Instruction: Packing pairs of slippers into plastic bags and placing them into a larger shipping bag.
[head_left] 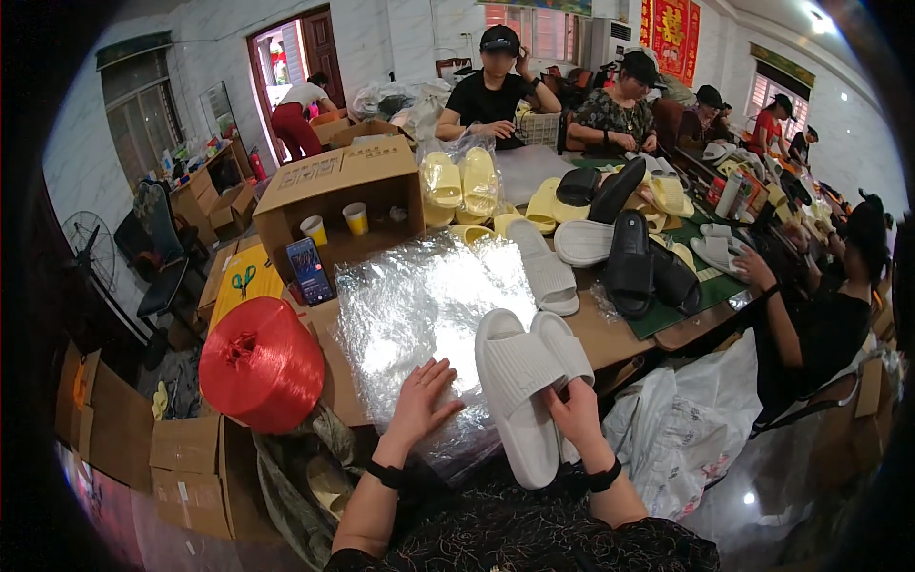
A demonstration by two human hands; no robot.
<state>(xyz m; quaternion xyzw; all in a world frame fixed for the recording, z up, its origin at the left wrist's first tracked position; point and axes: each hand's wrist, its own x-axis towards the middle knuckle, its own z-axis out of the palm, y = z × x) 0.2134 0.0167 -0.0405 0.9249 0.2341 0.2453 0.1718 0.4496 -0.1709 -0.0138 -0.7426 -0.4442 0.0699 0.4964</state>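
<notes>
"Pale marbled walls (224, 52) ring the room, with several people seated at work. Who faces us across the table (599, 336)?"

"Someone in a black cap (499, 38), one hand raised to the head. Yellow slippers (479, 181) in clear plastic stand before that person."

"And the wearer's own hands?"

"The left hand (424, 400) is spread, palm down, over shiny plastic sheets (434, 305); whether it presses on them, I can't tell. The right hand (579, 419) is closed on a pair of white slippers (519, 391), at the strap of the right-hand one. Some of its fingers are hidden."

"Where is that pair, exactly?"

"Right in front of the wearer, tilted, the two overlapping, by the right edge of the sheets."

"What's around them?"

"A red twine spool (262, 367) to the left, then a phone (308, 270) standing beside an open cardboard box (329, 176) with two paper cups (355, 218). Black slippers (629, 262) lie farther right, near a white sack (681, 419)."
</notes>
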